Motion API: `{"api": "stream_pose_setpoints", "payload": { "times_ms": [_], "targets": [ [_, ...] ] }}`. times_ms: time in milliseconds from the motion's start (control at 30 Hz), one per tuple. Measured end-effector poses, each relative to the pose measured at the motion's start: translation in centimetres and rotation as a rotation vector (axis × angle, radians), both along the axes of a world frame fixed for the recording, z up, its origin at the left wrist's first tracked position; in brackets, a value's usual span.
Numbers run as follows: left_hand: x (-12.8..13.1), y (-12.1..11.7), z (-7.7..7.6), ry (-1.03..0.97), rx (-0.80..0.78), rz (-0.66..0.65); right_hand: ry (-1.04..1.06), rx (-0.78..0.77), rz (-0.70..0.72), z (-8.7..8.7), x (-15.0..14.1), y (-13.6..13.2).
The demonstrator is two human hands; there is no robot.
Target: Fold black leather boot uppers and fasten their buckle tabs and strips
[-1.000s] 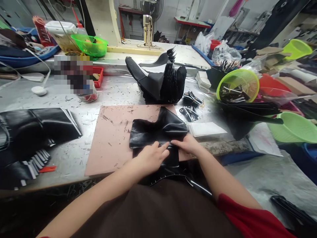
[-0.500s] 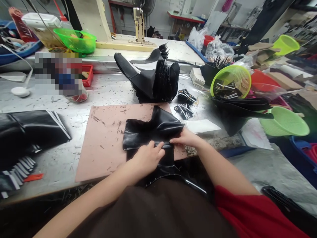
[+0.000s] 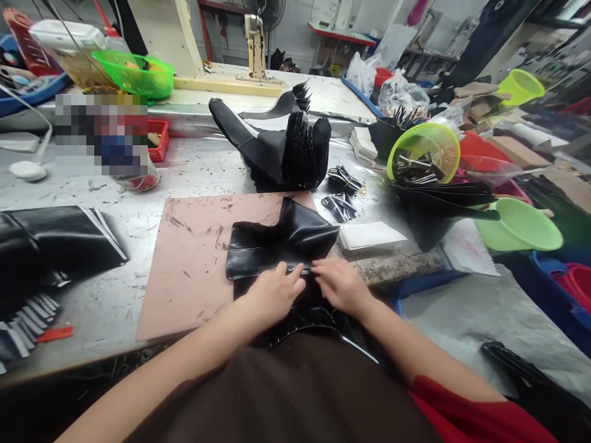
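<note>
Workshop, cream machine (image 3: 166, 37), stacked black pieces (image 3: 272, 151); littered metal bench (image 3: 196, 166)

Glossy black leather-like piece (image 3: 286, 237), irregular and creased, partly beyond, partly beneath the left grip (image 3: 272, 294) and right grip (image 3: 342, 287)

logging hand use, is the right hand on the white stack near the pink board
No, the right hand is at the black material, with the white stack lying apart from the hand.

center: one left hand (image 3: 272, 294), one right hand (image 3: 342, 286), one pink board (image 3: 173, 271). right of center: two small black bundles (image 3: 339, 207), two white stacks (image 3: 372, 235). toward the right edge: three baskets (image 3: 526, 226). upper left: one bright green bowl (image 3: 133, 75). top: one fan (image 3: 264, 8).
</note>
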State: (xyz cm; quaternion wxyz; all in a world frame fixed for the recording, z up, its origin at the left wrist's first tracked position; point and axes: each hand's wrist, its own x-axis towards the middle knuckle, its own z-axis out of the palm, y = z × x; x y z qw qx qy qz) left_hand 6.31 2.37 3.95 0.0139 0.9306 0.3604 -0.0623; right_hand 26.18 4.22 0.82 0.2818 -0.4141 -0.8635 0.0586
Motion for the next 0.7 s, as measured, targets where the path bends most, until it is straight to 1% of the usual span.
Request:
{"api": "stream_pose_setpoints", "payload": {
  "times_ms": [33,67,167,233,333,433,533,600,633,700],
  "targets": [
    [-0.2,0.0,-0.2,-0.015,0.006,0.003,-0.041,0.056,0.083,-0.3,-0.5,-0.7],
    [-0.5,-0.1,-0.5,-0.037,0.007,0.012,-0.088,0.092,0.117,-0.5,-0.9,-1.3],
    [-1.7,-0.5,-1.4,-0.146,-0.02,0.044,-0.219,0.122,0.051,-0.7,-1.8,-2.0],
    [-2.6,-0.9,-1.8,-0.225,-0.04,0.087,-0.306,0.108,0.01,-0.5,-2.0,-1.9],
    [-3.9,-1.8,-2.0,-0.282,-0.053,0.211,-0.417,0.065,-0.007,0.3,-2.2,-1.7],
    [-4.9,-2.8,-2.1,-0.293,-0.065,0.337,-0.498,0.01,0.01,1.1,-2.6,-1.6],
    [-5.9,-3.7,-2.3,-0.33,-0.104,0.419,-0.549,-0.026,0.042,1.8,-3.1,-1.6],
    [-6.8,-4.2,-2.2,-0.386,-0.158,0.493,-0.576,-0.038,0.056,2.0,-3.4,-1.5],
    [-7.3,-4.3,-2.0,-0.421,-0.199,0.551,-0.591,-0.038,0.06,2.1,-3.5,-1.5],
    [-8.4,-4.0,-0.9,-0.481,-0.309,0.689,-0.62,-0.035,0.065,2.1,-3.6,-1.5]
  ]
}}
